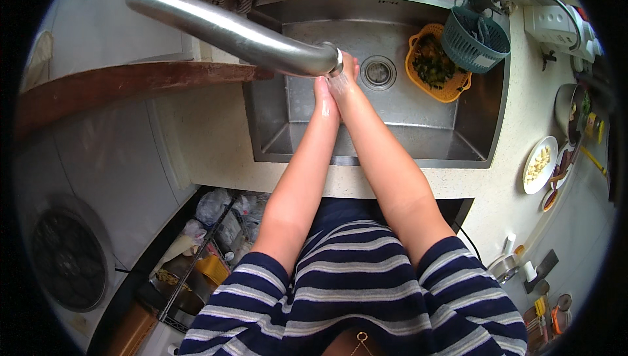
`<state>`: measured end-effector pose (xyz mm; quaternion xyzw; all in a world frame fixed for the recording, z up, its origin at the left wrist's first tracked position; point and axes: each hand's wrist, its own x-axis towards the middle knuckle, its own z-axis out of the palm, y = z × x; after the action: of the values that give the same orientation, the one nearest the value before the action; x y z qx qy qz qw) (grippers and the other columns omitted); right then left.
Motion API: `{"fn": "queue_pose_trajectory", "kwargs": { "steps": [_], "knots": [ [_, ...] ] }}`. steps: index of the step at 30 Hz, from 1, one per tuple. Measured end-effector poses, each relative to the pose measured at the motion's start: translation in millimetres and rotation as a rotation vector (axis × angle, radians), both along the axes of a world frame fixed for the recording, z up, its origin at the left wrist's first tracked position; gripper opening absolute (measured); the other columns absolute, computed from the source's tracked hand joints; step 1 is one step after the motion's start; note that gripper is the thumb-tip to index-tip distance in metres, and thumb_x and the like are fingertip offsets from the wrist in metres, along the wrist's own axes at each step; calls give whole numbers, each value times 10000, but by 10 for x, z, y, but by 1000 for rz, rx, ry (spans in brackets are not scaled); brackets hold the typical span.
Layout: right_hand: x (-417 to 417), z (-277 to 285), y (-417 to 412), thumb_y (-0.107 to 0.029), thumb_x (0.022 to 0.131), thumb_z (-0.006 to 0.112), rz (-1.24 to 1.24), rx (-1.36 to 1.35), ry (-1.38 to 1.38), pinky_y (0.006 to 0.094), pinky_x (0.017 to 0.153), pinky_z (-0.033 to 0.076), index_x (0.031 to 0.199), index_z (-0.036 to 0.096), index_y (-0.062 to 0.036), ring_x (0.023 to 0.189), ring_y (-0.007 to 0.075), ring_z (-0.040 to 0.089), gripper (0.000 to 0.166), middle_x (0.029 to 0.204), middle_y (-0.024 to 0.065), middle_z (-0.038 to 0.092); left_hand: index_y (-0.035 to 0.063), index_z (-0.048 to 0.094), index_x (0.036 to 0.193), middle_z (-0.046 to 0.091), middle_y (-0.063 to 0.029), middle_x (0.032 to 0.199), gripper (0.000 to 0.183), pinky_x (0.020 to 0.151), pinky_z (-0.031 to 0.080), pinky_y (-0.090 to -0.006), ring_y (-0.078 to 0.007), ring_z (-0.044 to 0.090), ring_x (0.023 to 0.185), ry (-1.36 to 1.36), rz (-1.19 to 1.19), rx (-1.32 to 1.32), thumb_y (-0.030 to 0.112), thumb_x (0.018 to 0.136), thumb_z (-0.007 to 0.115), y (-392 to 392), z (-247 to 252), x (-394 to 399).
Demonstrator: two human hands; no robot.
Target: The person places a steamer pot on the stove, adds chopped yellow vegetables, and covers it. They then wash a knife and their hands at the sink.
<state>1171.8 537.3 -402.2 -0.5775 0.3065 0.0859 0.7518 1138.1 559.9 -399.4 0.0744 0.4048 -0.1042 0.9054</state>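
Observation:
Water runs from the steel faucet [235, 27] onto my two hands, which are pressed together over the stainless steel sink [324, 42]. My left hand [324, 97] is wet and rests against the right one, its fingers hidden behind the spout and the other hand. My right hand [349, 81] lies directly in the stream, with some fingertips showing just past the spout end. No object is visible in either hand. Right of them is the round drain strainer [378, 73] in the sink floor.
An orange plastic basket [463, 86] with leafy scraps sits in the sink's right side. A teal basket [473, 47] hangs over it. A white plate [531, 183] of peeled garlic-like pieces stands on the right counter [510, 125]. A wire rack [196, 258] is below left.

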Motion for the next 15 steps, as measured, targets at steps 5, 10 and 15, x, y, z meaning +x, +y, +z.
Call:
{"fn": "queue_pose_trajectory", "kwargs": {
  "steps": [5,10,15],
  "knots": [
    [333,50,141,-104,901,516,-270,622,300,367,702,570,1101,646,33,807,330,693,276,892,200,701,-10,541,1225,632,-152,1029,519,847,559,-360,-280,641,937,-168,-69,-338,408,931,633,17,418,-221],
    [505,-620,176,-178,894,560,888,-733,52,474,743,544,1045,733,-76,942,304,704,252,1048,133,725,-4,567,1049,658,-163,923,357,810,562,-380,-264,659,842,31,-274,290,298,909,694,-130,803,-231],
    [308,-842,144,-255,867,565,1240,-1260,-163,442,795,541,1011,753,-109,984,300,699,278,1103,128,711,2,476,1185,598,-257,1089,477,843,546,-509,-401,627,908,199,-190,61,269,867,711,-6,471,12]
  ]
}}
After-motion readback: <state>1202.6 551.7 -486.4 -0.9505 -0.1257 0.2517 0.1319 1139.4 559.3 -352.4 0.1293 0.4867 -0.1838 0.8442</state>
